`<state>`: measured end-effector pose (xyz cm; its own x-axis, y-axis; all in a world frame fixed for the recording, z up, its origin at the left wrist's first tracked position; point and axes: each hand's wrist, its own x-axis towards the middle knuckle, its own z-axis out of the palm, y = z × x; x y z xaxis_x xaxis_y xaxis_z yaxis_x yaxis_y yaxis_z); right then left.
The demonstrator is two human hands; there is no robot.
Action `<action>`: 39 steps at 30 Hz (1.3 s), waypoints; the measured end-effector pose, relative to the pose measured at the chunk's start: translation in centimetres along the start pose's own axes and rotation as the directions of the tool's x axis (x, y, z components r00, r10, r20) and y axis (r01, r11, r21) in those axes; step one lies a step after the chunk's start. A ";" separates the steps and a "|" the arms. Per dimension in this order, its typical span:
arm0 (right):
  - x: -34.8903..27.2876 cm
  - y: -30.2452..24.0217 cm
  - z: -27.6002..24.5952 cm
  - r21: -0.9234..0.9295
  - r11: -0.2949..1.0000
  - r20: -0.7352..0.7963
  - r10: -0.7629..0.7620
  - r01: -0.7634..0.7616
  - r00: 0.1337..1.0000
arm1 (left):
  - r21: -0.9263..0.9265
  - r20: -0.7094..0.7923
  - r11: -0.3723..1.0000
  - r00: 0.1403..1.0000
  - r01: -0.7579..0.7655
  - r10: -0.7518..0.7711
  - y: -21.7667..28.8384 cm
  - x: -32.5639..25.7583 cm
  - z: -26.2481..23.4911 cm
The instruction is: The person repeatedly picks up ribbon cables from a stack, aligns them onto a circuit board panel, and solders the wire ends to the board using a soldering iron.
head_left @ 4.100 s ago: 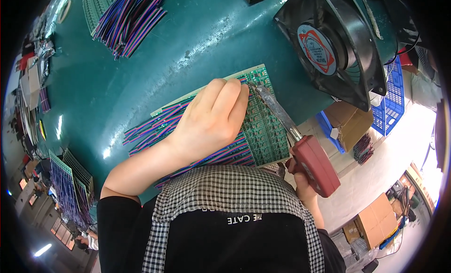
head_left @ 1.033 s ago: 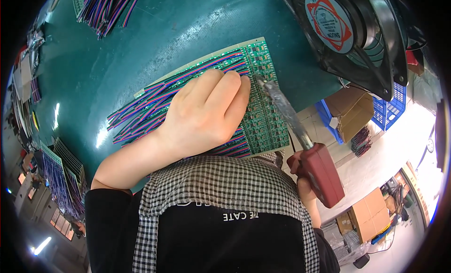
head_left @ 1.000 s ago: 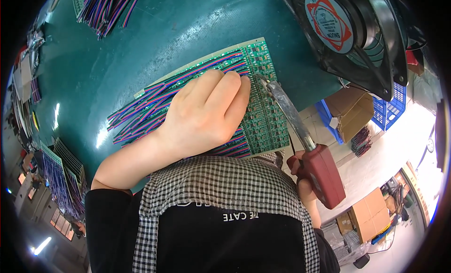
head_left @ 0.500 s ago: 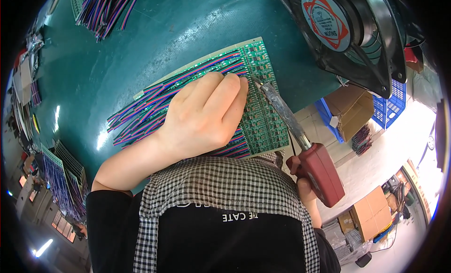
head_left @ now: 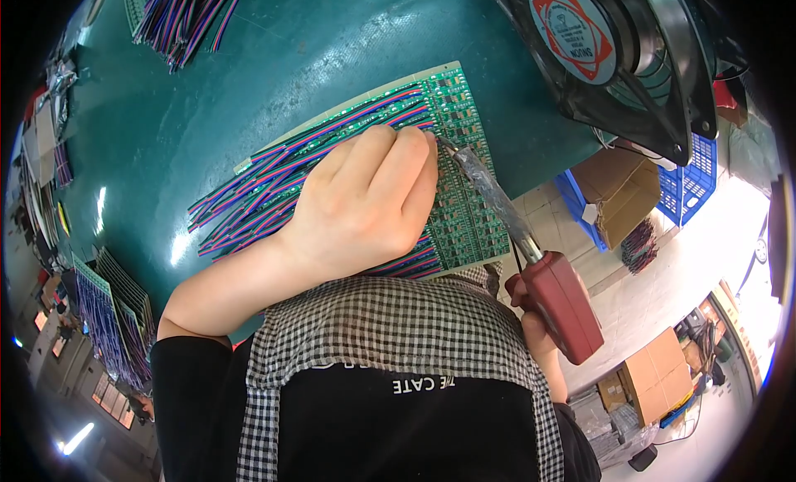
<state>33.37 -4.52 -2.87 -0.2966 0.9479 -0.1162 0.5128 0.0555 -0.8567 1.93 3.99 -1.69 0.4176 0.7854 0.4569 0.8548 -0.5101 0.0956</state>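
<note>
Circuit board (head_left: 464,216) lies on the green table (head_left: 207,109) before the person, probably light, stiff and fragile, best held by its bare edges; its wires (head_left: 249,197) look soft and bendy. Left hand (head_left: 361,200) curls over them, fingertips partly hidden: I cannot tell what it pinches. Right hand (head_left: 537,333) wraps the soldering iron (head_left: 564,308). One board under the hand, one iron, one fan (head_left: 572,34); wires overlap too much to count.

The left hand (head_left: 365,200), curled, lies over thin red, blue and black wires (head_left: 265,183) on a rectangular green circuit board (head_left: 466,204); the right hand (head_left: 537,333) grips a dark red plastic soldering gun (head_left: 565,306), its tip just beside the left hand. A black square-framed fan (head_left: 618,71) stands far right on the glossy green table (head_left: 157,125)
</note>
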 end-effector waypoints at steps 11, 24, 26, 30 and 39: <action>-1.1 1.0 -0.2 0.020 1.000 0.002 -0.014 0.014 1.000 | 0.047 0.020 0.999 1.000 -0.015 0.014 0.2 0.0 -0.2; 0.2 -0.3 0.2 0.243 0.968 0.009 0.069 -0.069 0.998 | 0.071 0.137 0.997 0.991 -0.014 0.005 0.6 0.2 -1.1; 0.7 -1.2 0.0 0.220 0.975 0.041 0.031 -0.039 0.999 | 0.105 0.149 0.994 0.989 -0.024 0.008 0.7 0.1 -1.4; 0.8 -2.6 1.5 0.398 0.900 -0.065 0.220 -0.177 0.973 | 0.099 0.135 0.994 0.990 -0.039 0.026 0.9 0.5 -1.1; 1.3 -2.2 1.6 0.422 0.895 -0.091 0.202 -0.146 0.975 | 0.046 0.265 0.925 0.888 0.377 -0.376 -6.0 3.2 -4.6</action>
<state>30.55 -3.92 -1.92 -0.1125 0.9641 -0.2405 0.1616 -0.2210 -0.9618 -3.24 7.95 3.32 0.1315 0.9820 0.1358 0.9624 -0.1593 0.2200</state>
